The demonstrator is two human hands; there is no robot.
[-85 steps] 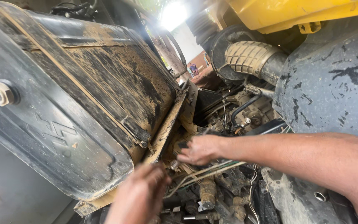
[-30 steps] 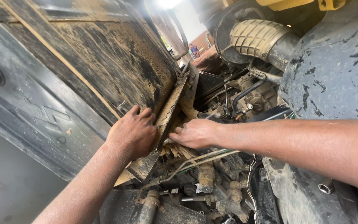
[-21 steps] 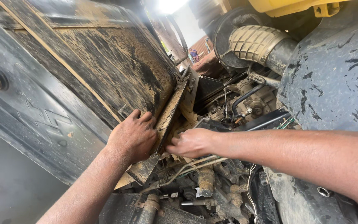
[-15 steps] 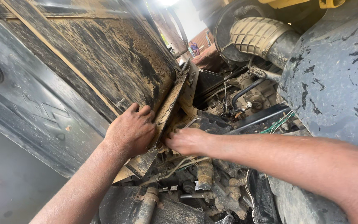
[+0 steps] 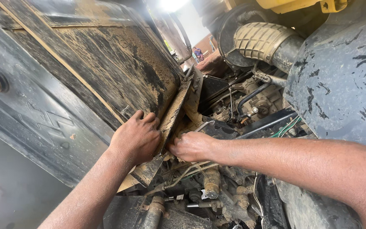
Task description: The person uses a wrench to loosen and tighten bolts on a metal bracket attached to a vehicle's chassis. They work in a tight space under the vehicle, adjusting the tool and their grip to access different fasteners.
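Left hand (image 5: 135,139) flat, fingers together, pressing muddy metal bracket (image 5: 172,114) against dirty black tank (image 5: 85,80). Right hand (image 5: 192,146) at 3 o'clock of it, fingers curled shut behind bracket edge; what they pinch, cannot tell. Ribbed air hose (image 5: 259,40) at 1 o'clock, cables (image 5: 187,171) at 6. Advice: keep bracket steady, work fastener by feel.

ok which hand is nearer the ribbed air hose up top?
Right. The right hand sits below and slightly left of the ribbed air hose, by the engine parts. The left hand is farther left, its fingers on the muddy bracket.
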